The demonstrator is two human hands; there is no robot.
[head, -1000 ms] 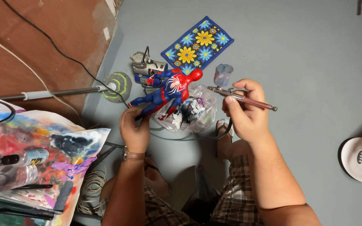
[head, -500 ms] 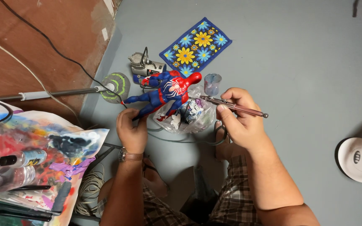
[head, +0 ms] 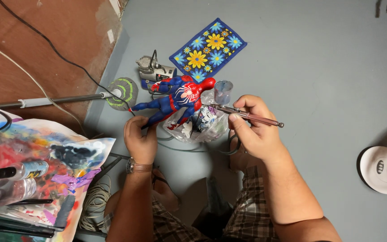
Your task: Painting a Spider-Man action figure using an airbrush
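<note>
**Asker:** Red and blue, is that the colour of the thing being held?

**Describer:** Yes. A red and blue action figure (head: 178,99) with a white spider mark on its back is held out over a grey-blue floor (head: 319,67). The left hand (head: 140,140) has its fingers curled tight around the figure's lower legs, so the figure tilts up and away from the person, head toward the right.

**Asker:** And the other hand?

**Describer:** The right hand (head: 254,134) pinches a slim metallic airbrush (head: 247,115) like a pen, thumb and first fingers closed on its barrel, the other fingers folded loosely beneath. Its tip points left and sits just beside the figure's head and shoulder; I cannot tell whether it touches.

**Asker:** What lies around them?

**Describer:** Just below the figure is a clear plastic bag (head: 198,125) holding small white and dark pieces. Beyond it stand a small clear cup (head: 223,92), a little compressor (head: 154,70) and a blue mat with yellow and blue flowers (head: 208,48). Toward the floor's left edge, a paint-splattered sheet (head: 45,157) carries bottles, with a coil of pale cable (head: 96,204) beside it. A white fan base (head: 381,169) sits at the right edge. A wristwatch (head: 137,166) is on the left wrist.
</note>
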